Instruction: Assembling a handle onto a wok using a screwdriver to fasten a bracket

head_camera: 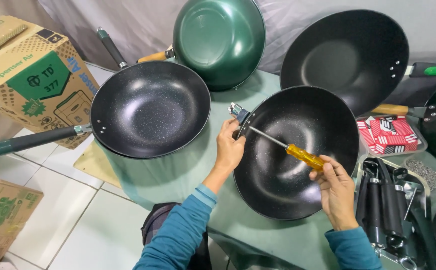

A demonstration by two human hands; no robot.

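**A:** Logging from the head view: I am seeing the left hand (229,148) clamping the near-left rim of the black pan (298,150) on the green table (188,175), right beside the small metal bracket (238,113) at the rim's top-left. What are you reading on the other side?

**B:** I am seeing the right hand (335,189) closing around the amber handle of a screwdriver (290,149). The hands are sitting well apart, one on each side of the bowl.

**A:** And the tool's long axis?

**B:** It is running diagonally across the bowl, handle low at the right hand, shaft rising up-left, tip landing at the rim near the bracket, just above the left fingers. So the left hand is the nearer one to the tip; the right is only holding the far end.

**A:** Noting surroundings: a second black pan (150,107) with a dark handle is lying to the left, a green pan (219,40) is leaning at the back, another black pan (345,57) is leaning at the right. Loose handles (385,200) and a tray of red-and-white packets (390,134) are sitting past the right hand.

**B:** I cannot tell whether the tip is seated in a screw.
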